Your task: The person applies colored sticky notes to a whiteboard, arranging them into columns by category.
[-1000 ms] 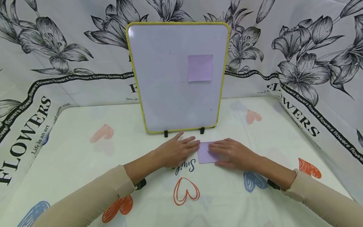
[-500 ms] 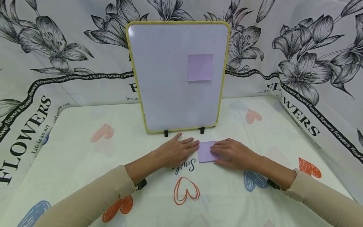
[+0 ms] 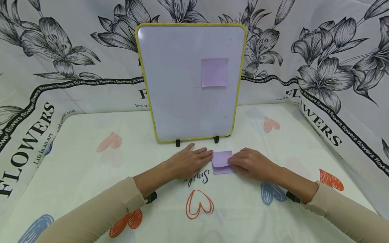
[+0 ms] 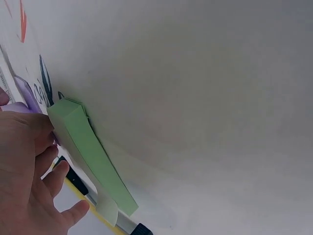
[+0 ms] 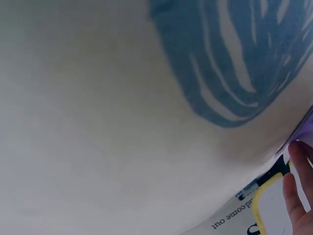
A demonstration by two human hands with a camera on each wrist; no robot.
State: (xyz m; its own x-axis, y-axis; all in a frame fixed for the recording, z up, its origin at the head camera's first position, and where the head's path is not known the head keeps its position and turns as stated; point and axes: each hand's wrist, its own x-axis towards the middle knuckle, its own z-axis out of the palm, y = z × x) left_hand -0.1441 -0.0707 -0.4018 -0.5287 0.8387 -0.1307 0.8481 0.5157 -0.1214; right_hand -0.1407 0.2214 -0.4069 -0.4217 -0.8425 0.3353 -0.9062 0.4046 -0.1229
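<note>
Two beige sleeves (image 3: 97, 212) lie nearest the head camera, one on each of your forearms, with a dark device at each wrist. On the white tablecloth (image 3: 170, 222) between them is a printed red outline heart (image 3: 200, 210); the printed word "Smile" (image 3: 202, 177) lies past it, partly under your left hand (image 3: 189, 163). A printed blue heart (image 3: 273, 193) lies just below your right forearm.

Your left hand rests palm down, fingers extended and unclenched, their tips at the left edge of the purple paper (image 3: 223, 170). The left wrist view shows a green pad (image 4: 90, 152) beside that hand; whether your fingers press on it cannot be told. Your right hand (image 3: 250, 162) pinches the near right corner of a purple top sheet (image 3: 222, 158). That sheet's near edge stands raised, exposing a strip of the purple paper beneath. Both lie on the tablecloth between your hands, just in front of the whiteboard (image 3: 179, 91).

The whiteboard, framed in yellow, leans back slightly on black feet (image 3: 177, 143). A square purple note (image 3: 214, 72) is on its right half, above mid-height. Behind everything hangs a white cloth printed with black flowers (image 3: 54, 40).
</note>
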